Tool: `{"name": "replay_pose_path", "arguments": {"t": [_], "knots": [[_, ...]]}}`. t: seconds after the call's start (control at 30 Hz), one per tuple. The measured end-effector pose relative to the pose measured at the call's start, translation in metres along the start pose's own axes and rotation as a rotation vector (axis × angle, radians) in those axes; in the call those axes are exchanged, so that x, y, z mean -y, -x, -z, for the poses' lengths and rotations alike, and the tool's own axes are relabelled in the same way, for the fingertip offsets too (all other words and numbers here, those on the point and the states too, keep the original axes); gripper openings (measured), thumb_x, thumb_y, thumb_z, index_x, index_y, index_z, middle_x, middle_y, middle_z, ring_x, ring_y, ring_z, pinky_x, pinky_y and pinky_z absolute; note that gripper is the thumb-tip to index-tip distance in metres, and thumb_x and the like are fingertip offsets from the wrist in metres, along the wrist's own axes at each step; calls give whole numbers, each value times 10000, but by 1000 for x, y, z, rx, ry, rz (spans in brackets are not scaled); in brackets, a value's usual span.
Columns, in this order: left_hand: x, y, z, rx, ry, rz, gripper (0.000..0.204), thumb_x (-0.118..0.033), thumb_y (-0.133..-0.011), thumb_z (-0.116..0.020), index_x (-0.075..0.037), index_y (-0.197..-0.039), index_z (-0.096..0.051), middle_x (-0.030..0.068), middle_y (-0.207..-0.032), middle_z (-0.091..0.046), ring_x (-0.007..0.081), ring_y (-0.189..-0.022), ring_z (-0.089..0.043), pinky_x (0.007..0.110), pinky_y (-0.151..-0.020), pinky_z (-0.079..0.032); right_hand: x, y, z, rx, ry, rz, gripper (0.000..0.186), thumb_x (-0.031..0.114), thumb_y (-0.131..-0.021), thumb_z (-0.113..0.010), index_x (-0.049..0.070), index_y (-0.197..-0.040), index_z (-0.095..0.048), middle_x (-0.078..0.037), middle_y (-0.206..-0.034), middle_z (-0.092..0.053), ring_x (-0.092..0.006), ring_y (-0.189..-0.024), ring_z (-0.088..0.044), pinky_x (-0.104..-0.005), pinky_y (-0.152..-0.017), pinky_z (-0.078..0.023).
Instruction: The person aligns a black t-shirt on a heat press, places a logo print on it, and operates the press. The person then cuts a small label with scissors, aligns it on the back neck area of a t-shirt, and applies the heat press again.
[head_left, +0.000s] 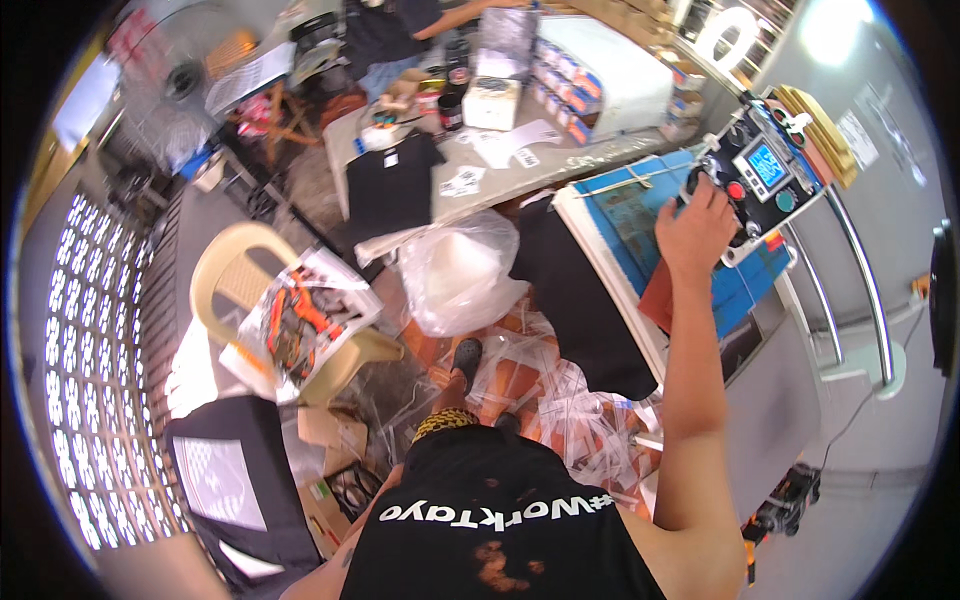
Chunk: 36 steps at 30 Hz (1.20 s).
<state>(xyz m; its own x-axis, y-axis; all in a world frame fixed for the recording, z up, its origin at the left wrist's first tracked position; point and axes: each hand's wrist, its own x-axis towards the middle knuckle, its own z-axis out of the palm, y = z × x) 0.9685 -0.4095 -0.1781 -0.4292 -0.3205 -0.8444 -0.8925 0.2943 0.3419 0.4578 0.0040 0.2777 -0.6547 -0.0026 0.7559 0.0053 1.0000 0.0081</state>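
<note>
At right, the heat press is probably being operated: the right hand lies beside its lit screen, fingers half-curled, grip I cannot tell. Next move likely needs steady force. Left hand is unseen.

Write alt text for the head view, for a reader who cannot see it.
A person's right hand is at a control panel with a lit screen, near hanging black fabric. Clear plastic scraps lie underfoot; a cream chair stands left.
</note>
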Motion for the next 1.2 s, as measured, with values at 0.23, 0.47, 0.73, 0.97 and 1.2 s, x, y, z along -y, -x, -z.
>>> {"name": "replay_pose_path", "arguments": {"t": [0.23, 0.47, 0.73, 0.97, 1.2], "knots": [[-169, -134, 112, 234, 185, 80, 190, -233, -913, -543, -121, -990, -676, 85, -905, -701, 290, -664, -679, 417, -468, -483, -7, -28, -4, 347, 136, -319, 375, 357, -819, -687, 60, -1044, -653, -168, -901, -723, -345, -821, -711, -466, -727, -560], [-325, -261, 200, 166, -141, -461, 116, -197, -887, -574, -106, -885, -646, 30, -733, -601, 175, -553, -572, 299, -470, -431, -4, -23, -16, 167, 215, -236, 300, 308, -763, -736, 74, -933, -657, -108, -834, -705, -289, -743, -692, -412, -677, -532], [-465, -200, 121, 299, -17, -447, 170, -181, -892, -541, -93, -981, -658, 45, -771, -616, 153, -612, -589, 270, -486, -438, -10, -4, -22, 15, 255, -169, 296, 211, -740, -721, 65, -976, -617, -77, -912, -599, -278, -881, -574, -421, -784, -411], [-402, -235, 63, 536, -1403, -1122, 334, -316, -785, -582, -52, -907, -746, 214, -977, -709, 336, -910, -702, 450, -765, -545, -5, -9, -17, 27, 143, -148, 360, 219, -737, -718, 67, -1045, -609, -88, -973, -589, -276, -908, -562, -421, -813, -404], [-429, -237, 78, 381, -1538, -1215, 283, -307, -816, -590, -63, -854, -728, 163, -843, -708, 341, -789, -677, 418, -698, -534, -10, -4, -19, 52, 102, -147, 396, 215, -731, -724, 68, -1075, -593, -92, -986, -581, -273, -929, -556, -427, -830, -399]]}}
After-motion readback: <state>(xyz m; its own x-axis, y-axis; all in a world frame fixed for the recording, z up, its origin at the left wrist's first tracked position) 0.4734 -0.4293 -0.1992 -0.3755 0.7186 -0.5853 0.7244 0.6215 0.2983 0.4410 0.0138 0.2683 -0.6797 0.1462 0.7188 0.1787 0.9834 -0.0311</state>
